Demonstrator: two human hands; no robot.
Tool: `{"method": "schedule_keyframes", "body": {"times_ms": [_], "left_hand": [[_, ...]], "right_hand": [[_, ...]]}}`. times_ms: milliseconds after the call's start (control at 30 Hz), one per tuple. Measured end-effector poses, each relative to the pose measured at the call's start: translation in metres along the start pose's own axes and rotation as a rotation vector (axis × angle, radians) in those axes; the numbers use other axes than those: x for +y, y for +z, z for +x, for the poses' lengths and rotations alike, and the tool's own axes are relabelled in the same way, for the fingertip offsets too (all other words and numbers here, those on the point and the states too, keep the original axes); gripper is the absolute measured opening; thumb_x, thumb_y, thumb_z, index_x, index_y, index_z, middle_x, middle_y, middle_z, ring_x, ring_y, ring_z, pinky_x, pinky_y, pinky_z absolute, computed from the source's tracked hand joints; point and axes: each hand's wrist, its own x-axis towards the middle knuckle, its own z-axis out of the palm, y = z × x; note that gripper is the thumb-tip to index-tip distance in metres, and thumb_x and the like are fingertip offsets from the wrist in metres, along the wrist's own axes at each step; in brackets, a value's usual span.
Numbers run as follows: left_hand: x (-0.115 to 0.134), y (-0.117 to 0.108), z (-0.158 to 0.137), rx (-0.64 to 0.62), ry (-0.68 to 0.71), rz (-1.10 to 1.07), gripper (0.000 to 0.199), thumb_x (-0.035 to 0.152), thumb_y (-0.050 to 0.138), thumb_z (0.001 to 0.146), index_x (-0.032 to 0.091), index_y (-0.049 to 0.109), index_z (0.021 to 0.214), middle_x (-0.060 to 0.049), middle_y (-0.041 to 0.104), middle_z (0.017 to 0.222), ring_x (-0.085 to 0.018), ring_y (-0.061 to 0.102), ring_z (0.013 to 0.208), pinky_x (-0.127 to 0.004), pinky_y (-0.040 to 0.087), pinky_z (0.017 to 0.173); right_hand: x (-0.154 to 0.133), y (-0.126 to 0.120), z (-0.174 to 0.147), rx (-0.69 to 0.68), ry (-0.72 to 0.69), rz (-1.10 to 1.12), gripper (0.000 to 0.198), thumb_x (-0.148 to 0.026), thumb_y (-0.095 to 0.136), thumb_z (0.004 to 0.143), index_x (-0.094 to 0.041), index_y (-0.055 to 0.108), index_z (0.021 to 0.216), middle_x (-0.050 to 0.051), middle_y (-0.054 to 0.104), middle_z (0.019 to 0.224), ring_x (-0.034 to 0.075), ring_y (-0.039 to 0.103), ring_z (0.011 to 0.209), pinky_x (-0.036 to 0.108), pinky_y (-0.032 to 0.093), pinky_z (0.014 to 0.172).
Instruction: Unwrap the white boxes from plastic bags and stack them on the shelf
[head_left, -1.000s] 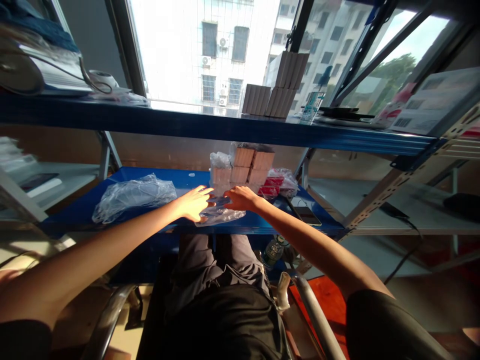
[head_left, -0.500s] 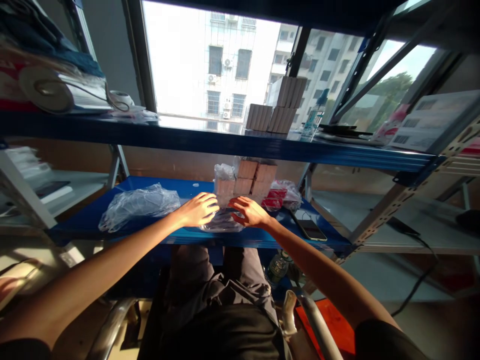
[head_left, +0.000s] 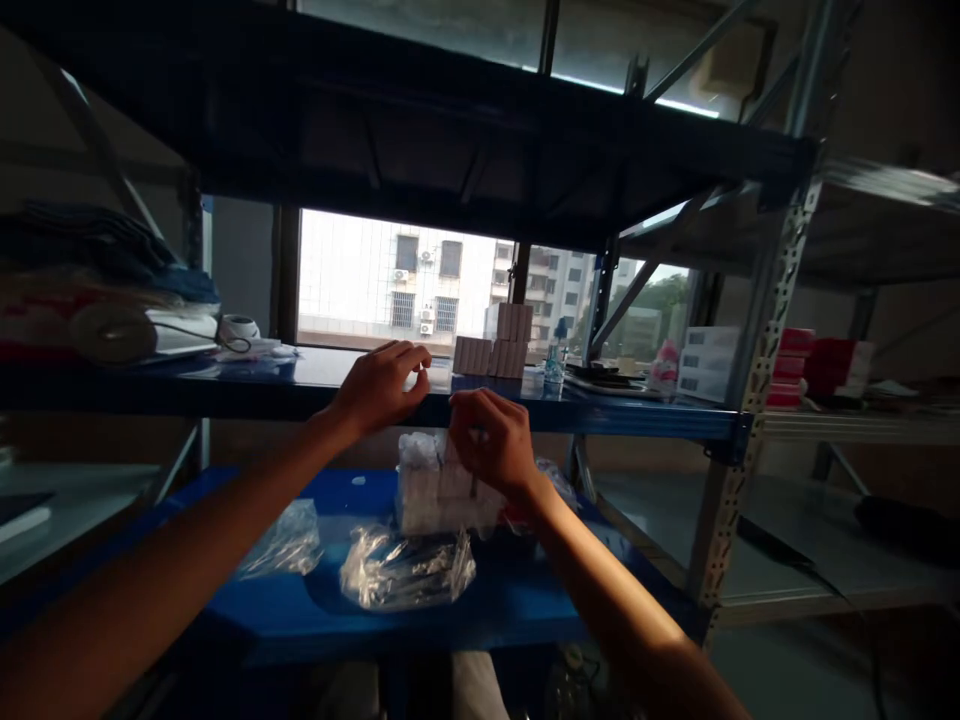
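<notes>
My left hand (head_left: 386,382) is raised at the front edge of the middle shelf, its fingers curled toward the thumb. To its right and a little lower, my right hand (head_left: 491,440) has its fingers bent in a pinch. Whether either hand holds anything small or clear cannot be made out. Behind and below my right hand stands a block of stacked small boxes (head_left: 420,495) in clear wrap, partly hidden by that hand. A crumpled clear plastic bag (head_left: 405,570) lies in front of it on the lower blue shelf (head_left: 315,630).
Small white boxes (head_left: 491,355) are stacked on the middle shelf (head_left: 337,368), with a clear bottle (head_left: 553,365) beside them. Another plastic bag (head_left: 289,540) lies at lower left. A perforated metal post (head_left: 780,270) rises on the right. The upper shelf (head_left: 450,150) hangs overhead.
Both hands have risen from the wrapped boxes to the middle shelf's edge, and their fingers are more curled. The view has tilted up. The clear bag in front now shows fully.
</notes>
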Motion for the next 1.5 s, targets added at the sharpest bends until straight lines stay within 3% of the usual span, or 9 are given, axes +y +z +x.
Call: {"method": "schedule_keyframes", "body": {"times_ms": [100,267,433,633,800,1000,1133,1300,1500], "left_hand": [[-0.015,0.015,0.028,-0.116,-0.121,-0.042,0.022,0.025,0.054,0.092,0.022,0.069,0.107,-0.006,0.073,0.098,-0.025,0.069,0.093,-0.038,0.056,0.086],[-0.029,0.053,0.058,-0.358,-0.240,-0.014,0.053,0.030,0.063,0.091,0.020,0.061,0.143,-0.013,0.073,0.128,-0.031,0.070,0.118,-0.042,0.055,0.101],[-0.039,0.078,0.069,-0.569,-0.366,-0.021,0.075,0.034,0.069,0.089,0.017,0.048,0.159,-0.020,0.057,0.156,-0.034,0.055,0.144,-0.043,0.047,0.116],[-0.044,0.078,0.067,-0.600,-0.395,-0.007,0.074,0.037,0.064,0.093,0.013,0.046,0.160,-0.022,0.064,0.148,-0.035,0.057,0.142,-0.045,0.046,0.116],[-0.036,0.073,0.067,-0.546,-0.416,-0.016,0.059,0.039,0.048,0.103,0.019,0.049,0.158,-0.018,0.061,0.153,-0.033,0.060,0.139,-0.046,0.049,0.113],[-0.025,0.059,0.066,-0.463,-0.467,-0.040,0.056,0.042,0.033,0.107,0.017,0.057,0.151,-0.019,0.063,0.150,-0.034,0.061,0.137,-0.046,0.049,0.109],[-0.024,0.057,0.067,-0.479,-0.517,-0.047,0.064,0.050,0.032,0.107,0.014,0.049,0.157,-0.020,0.055,0.158,-0.035,0.053,0.147,-0.047,0.044,0.116],[-0.032,0.052,0.072,-0.560,-0.723,-0.203,0.095,0.081,0.022,0.099,0.013,0.040,0.162,-0.024,0.046,0.164,-0.042,0.048,0.149,-0.054,0.044,0.115],[-0.008,0.002,0.049,-0.191,-0.636,-0.736,0.073,0.072,0.060,0.093,0.024,0.054,0.149,-0.012,0.067,0.142,-0.035,0.067,0.126,-0.046,0.060,0.098]], "right_hand": [[0.023,-0.010,0.041,0.001,0.201,-0.085,0.012,-0.020,0.058,0.091,-0.021,0.070,0.094,0.001,0.071,0.076,0.015,0.064,0.062,0.027,0.048,0.065],[0.069,-0.001,0.092,-0.296,0.546,-0.265,0.018,-0.029,0.062,0.092,-0.022,0.075,0.103,0.004,0.079,0.090,0.021,0.072,0.081,0.030,0.050,0.073],[0.100,0.026,0.111,-0.592,0.584,-0.455,0.041,-0.033,0.059,0.097,-0.017,0.068,0.134,0.016,0.073,0.131,0.030,0.067,0.119,0.034,0.052,0.087],[0.112,0.052,0.120,-0.828,0.657,-0.549,0.027,-0.030,0.073,0.087,-0.016,0.076,0.110,0.016,0.075,0.123,0.041,0.049,0.140,0.047,0.042,0.108],[0.095,0.053,0.120,-0.677,0.684,-0.621,0.048,-0.045,0.064,0.097,-0.014,0.066,0.134,0.022,0.065,0.139,0.043,0.044,0.142,0.056,0.036,0.113],[0.071,0.032,0.110,-0.462,0.808,-0.547,0.076,-0.053,0.074,0.089,-0.014,0.050,0.150,0.029,0.048,0.152,0.045,0.057,0.131,0.053,0.050,0.101],[0.070,0.016,0.100,-0.403,0.839,-0.392,0.072,-0.055,0.077,0.084,-0.014,0.058,0.140,0.024,0.066,0.131,0.040,0.068,0.116,0.048,0.053,0.096],[0.073,-0.006,0.083,-0.112,0.824,-0.141,0.052,-0.054,0.077,0.078,-0.020,0.071,0.117,0.012,0.076,0.106,0.033,0.071,0.103,0.045,0.055,0.091],[0.051,-0.023,0.057,0.138,0.795,0.281,0.053,-0.060,0.057,0.091,-0.022,0.067,0.127,0.008,0.072,0.115,0.026,0.069,0.108,0.038,0.057,0.085]]}}
